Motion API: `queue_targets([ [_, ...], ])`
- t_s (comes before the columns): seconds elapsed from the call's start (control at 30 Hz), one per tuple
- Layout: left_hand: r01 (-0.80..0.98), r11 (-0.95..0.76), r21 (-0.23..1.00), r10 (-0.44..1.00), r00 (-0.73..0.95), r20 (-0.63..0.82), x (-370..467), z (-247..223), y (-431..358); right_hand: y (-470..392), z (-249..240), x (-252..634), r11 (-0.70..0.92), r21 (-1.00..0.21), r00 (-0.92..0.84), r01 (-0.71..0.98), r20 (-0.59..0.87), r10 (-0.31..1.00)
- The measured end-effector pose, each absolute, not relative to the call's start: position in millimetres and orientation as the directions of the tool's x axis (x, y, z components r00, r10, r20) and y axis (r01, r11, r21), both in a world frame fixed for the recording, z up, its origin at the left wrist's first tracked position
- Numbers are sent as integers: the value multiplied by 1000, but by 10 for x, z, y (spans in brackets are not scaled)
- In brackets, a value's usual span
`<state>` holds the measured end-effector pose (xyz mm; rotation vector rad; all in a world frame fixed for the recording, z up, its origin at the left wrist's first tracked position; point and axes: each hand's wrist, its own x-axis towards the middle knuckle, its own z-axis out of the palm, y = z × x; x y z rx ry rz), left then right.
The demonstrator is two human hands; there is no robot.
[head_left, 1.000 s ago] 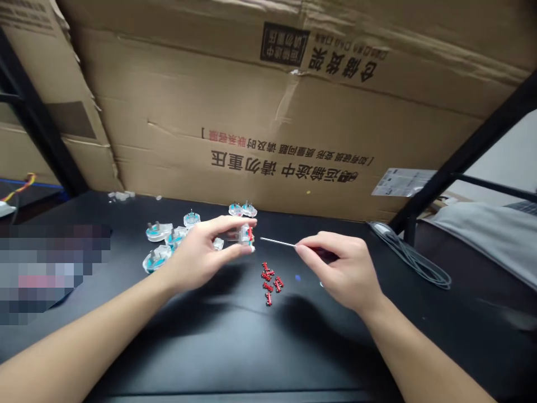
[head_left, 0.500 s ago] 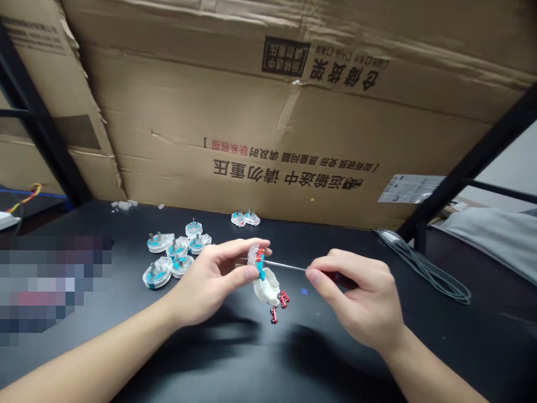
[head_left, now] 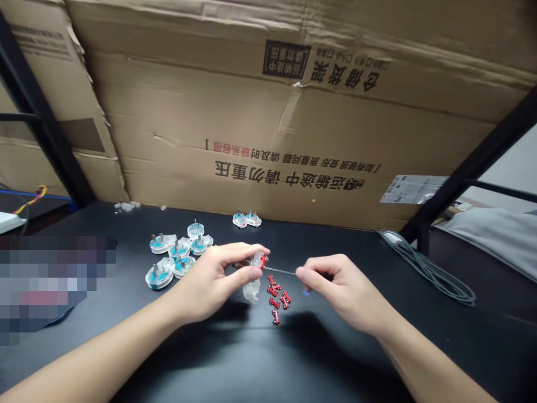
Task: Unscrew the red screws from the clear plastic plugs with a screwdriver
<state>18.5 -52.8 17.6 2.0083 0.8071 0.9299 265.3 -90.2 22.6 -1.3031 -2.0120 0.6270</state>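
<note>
My left hand [head_left: 210, 280] pinches a clear plastic piece with red parts [head_left: 258, 258] between thumb and fingers. My right hand [head_left: 335, 282] is closed around a tool with a thin metal shaft [head_left: 280, 271], its handle mostly hidden in the fingers. The shaft's tip meets the red parts at the clear piece. Just below my left fingertips is a whitish translucent piece [head_left: 251, 291], slightly blurred. Several small red pieces with dark ends [head_left: 274, 302] lie on the black table between my hands.
Several round clear-and-blue plug pieces [head_left: 160, 274] sit left of my left hand, and two more [head_left: 246, 219] stand near the cardboard [head_left: 251, 112]. A coiled grey cable [head_left: 428, 268] lies at the right. Small clear bits [head_left: 127, 206] are at the back left.
More red pieces now lie on the table below the held piece. The clear piece has turned, its blue part no longer shows, and my right hand has moved slightly left.
</note>
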Motion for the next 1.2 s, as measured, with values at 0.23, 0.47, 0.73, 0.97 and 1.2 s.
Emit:
queue_targets([
  [0.23,51,-15,999,852,524,-13,309,94,-564,-942,174,2707,671,17,-438,741,771,463],
  [0.47,70,-124,990,891,447,80,276,142,-540,-886,176,2699,612,-595,-82,521,679,730],
  [0.73,212,-565,798,760,510,403,227,188,-588,-890,161,2759,578,-732,-78,361,594,801],
  [0.97,156,-561,813,759,489,430,226,157,-597,-884,150,2790,813,-525,-154,252,807,570],
  [1.2,99,-524,846,784,444,434,257,174,-613,-881,129,2807,763,-551,-113,339,781,614],
])
